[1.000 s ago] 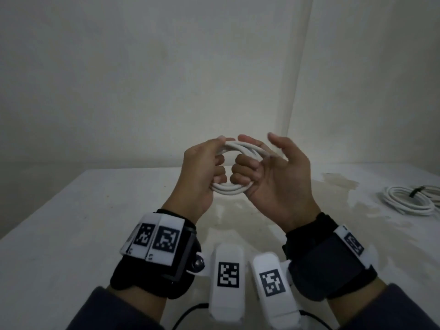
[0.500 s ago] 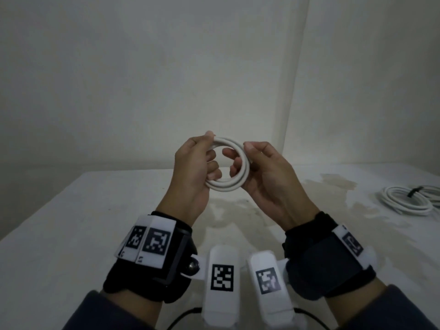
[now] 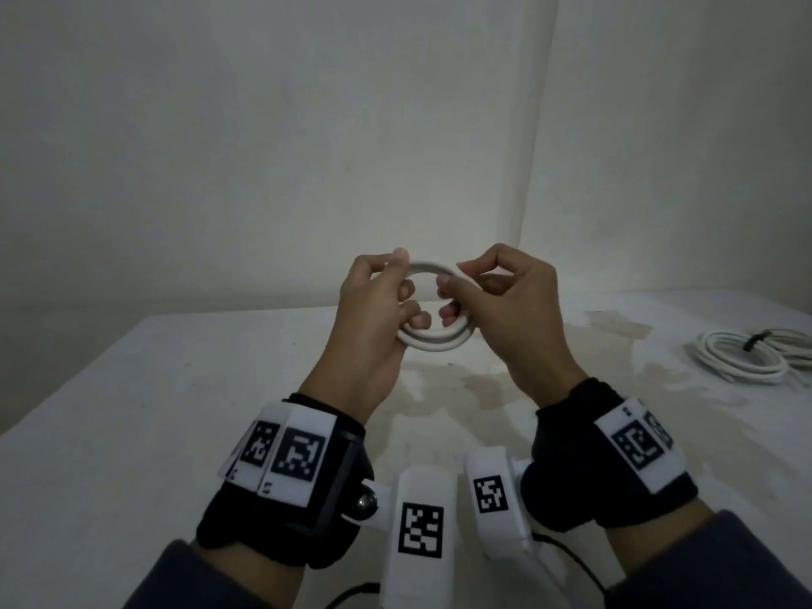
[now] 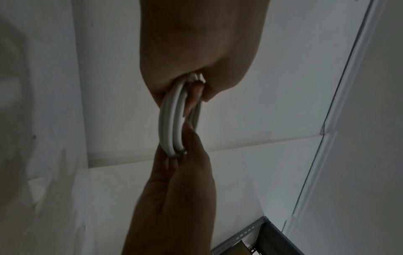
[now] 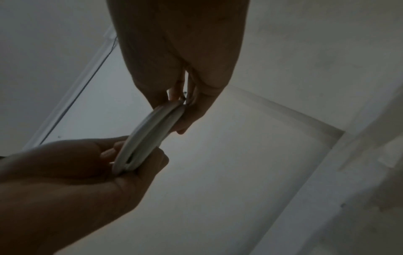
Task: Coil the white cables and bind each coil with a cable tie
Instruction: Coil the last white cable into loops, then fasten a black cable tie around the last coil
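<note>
Coil (image 3: 435, 340) upright, between both hands

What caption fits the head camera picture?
Both hands, left and right, hold a white cable coil above the table.

The coil (image 3: 435, 340) held mid-frame is plain white, and the bundled cables (image 3: 747, 360) at the right edge are white too, crossed by a black tie (image 3: 755, 340). Both wrist bands (image 3: 285, 520) along the bottom are black, carrying white blocks (image 3: 419, 534) printed with black-and-white square code patterns, and the sleeves (image 3: 720, 573) in the bottom corners are dark grey. The table (image 3: 132, 432) is off-white with pale brownish stains right of centre; the wall (image 3: 263, 125) is dull white.
</note>
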